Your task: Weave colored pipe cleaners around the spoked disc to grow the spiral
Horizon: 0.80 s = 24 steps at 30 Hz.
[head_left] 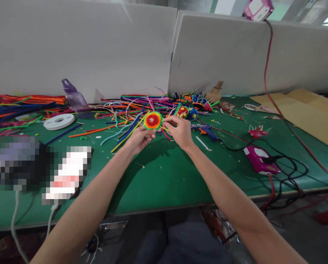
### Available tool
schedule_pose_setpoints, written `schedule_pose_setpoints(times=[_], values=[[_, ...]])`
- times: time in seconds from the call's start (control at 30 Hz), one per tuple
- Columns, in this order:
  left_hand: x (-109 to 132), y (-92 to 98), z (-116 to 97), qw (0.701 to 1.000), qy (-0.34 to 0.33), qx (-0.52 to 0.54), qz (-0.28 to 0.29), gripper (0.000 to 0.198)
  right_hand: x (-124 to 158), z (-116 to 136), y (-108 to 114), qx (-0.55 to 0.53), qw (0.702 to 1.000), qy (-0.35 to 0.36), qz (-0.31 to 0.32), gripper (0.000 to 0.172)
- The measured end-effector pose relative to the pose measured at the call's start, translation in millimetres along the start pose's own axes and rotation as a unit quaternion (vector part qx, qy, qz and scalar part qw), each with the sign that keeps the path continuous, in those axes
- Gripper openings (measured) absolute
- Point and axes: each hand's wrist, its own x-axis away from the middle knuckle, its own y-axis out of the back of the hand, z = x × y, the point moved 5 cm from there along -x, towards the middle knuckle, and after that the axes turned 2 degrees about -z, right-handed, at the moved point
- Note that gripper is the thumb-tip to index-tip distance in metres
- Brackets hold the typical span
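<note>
Between my two hands is a round disc (153, 120) coiled in rings of red, orange, yellow and green, with a pale spot in its middle. My left hand (141, 138) grips its lower left edge, fingers curled beneath. At its right edge my right hand (180, 130) pinches the green rim or a strand by it; which of these I cannot tell. Behind the disc lies a loose heap of coloured pipe cleaners (125, 117). Just beyond my right hand sit red and blue balls with yellow stars (183, 111). A blue glue gun (207, 132) lies right of that hand.
On the left are a purple bottle (77, 101), a white ribbon spool (59, 121) and a blurred-out phone (69, 172) with a cable. A magenta power strip (260, 160) with tangled black cords is at the right. White boards (84, 47) stand along the back of the green table (158, 187).
</note>
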Motion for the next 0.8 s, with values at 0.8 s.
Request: schedule_pose_setpoints(times=[0.8], values=[[7, -4.8, -15, 0.975, -0.172, -0.138, 0.005, 0.018, -5, -11, 0, -0.188, 0.952, -0.175, 0.166, 0.024]])
